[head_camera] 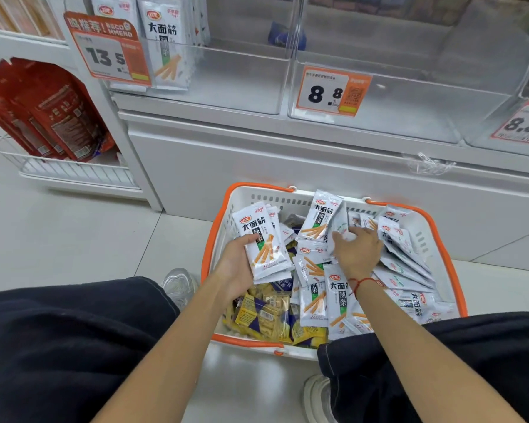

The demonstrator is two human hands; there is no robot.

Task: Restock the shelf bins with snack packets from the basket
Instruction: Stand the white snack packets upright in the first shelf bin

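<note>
View from above of a person crouched before a white basket (422,236) with an orange rim, standing on the tiled floor (74,233) just in front of the shelf base. The left hand (237,270), over the basket's left edge, grips a small stack of white snack packets (264,241), thumb across the front face, with the stack held upright and tilted. The right hand (358,250), near the basket's centre, has its fingers curled round the lower edge of another white packet (321,218) that stands toward the far rim; a red cord (364,282) circles that wrist. Loose white packets (403,267) fill the right half and far right corner of the basket, some overhanging the right rim; yellow packets (266,315) lie in the near left corner. Above, the left clear bin (242,77) holds a row of the same white packets (165,47) upright against its left wall behind a 13.5 price tag (107,50), with open room to their right. The middle clear bin (409,96) carries an 8.8 price tag (333,93) on its front edge. Red bags (43,111) lean in a wire rack at far left.
</note>
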